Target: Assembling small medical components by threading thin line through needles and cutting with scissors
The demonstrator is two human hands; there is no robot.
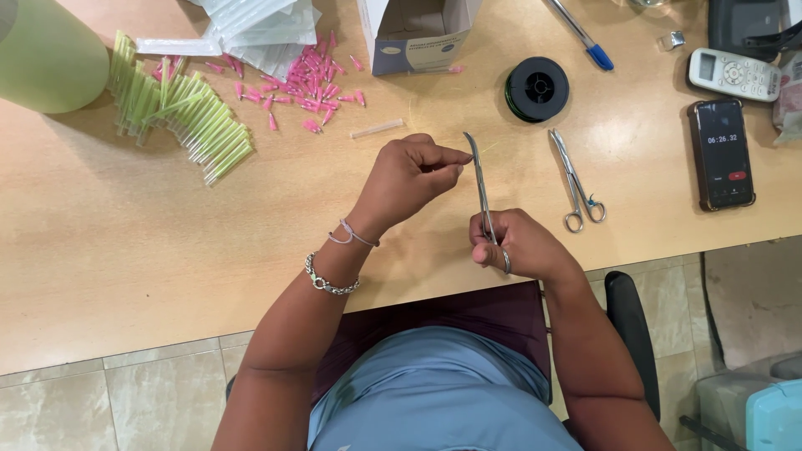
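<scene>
Pale tiled floor along the bottom of the frame, black chair arm (pixel 632 334) at lower right. Above it, a light wooden table (pixel 125 250) filling most of the view.

At centre, right hand (pixel 518 246) closed around the ring handles of one pair of metal forceps (pixel 482 188), blades pointing up the frame. Just left of the tips, left hand (pixel 409 175) pinched shut, thumb and fingers together on something too fine to make out. Two bracelets on the left wrist.

Right of centre, a second pair of forceps (pixel 576 179) lying free on the table. At far right, one phone (pixel 723 154), screen lit; above it one white remote (pixel 733 75).

Upper middle: one black wire spool (pixel 536 88), one clear short tube (pixel 377 129), one open cardboard box (pixel 418 33), one blue-capped pen (pixel 583 35).

Upper left: a heap of green-tipped needles (pixel 188 117) and a scatter of pink tips (pixel 305 88), both too many to count; one green rounded object (pixel 46 54) in the corner.
</scene>
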